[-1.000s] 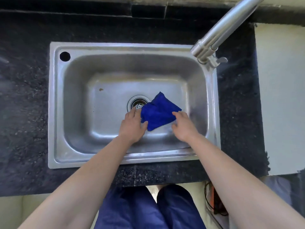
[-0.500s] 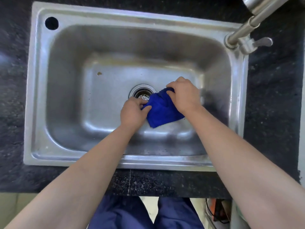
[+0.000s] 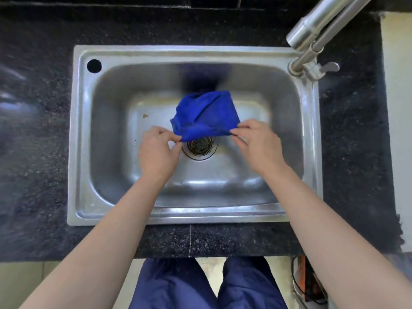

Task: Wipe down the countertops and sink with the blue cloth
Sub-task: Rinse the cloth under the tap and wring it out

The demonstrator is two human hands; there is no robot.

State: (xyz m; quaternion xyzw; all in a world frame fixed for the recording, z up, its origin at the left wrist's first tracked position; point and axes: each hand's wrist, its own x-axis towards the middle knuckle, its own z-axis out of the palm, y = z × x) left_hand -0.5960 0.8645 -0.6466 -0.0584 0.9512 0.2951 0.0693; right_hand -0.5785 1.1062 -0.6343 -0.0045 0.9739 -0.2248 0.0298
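Observation:
The blue cloth [image 3: 205, 115] is spread out above the steel sink [image 3: 116, 139], held by its near edge. My left hand [image 3: 159, 150] pinches its left corner and my right hand [image 3: 256, 143] pinches its right corner. The cloth's far part hangs away from me, over the basin's back half, blurred by motion. Just below the held edge the round drain [image 3: 200, 146] is uncovered. Dark speckled countertop [image 3: 35, 152] surrounds the sink.
A steel faucet [image 3: 312, 41] rises at the sink's back right corner and reaches over the top right. A round hole [image 3: 94, 66] sits in the sink's back left rim. A pale wall or panel [image 3: 399, 108] borders the counter's right end. My legs show below the counter edge.
Both hands lifted the cloth off the basin floor and pulled it open between them. The drain, partly covered before, is now exposed. The camera view also shifted back.

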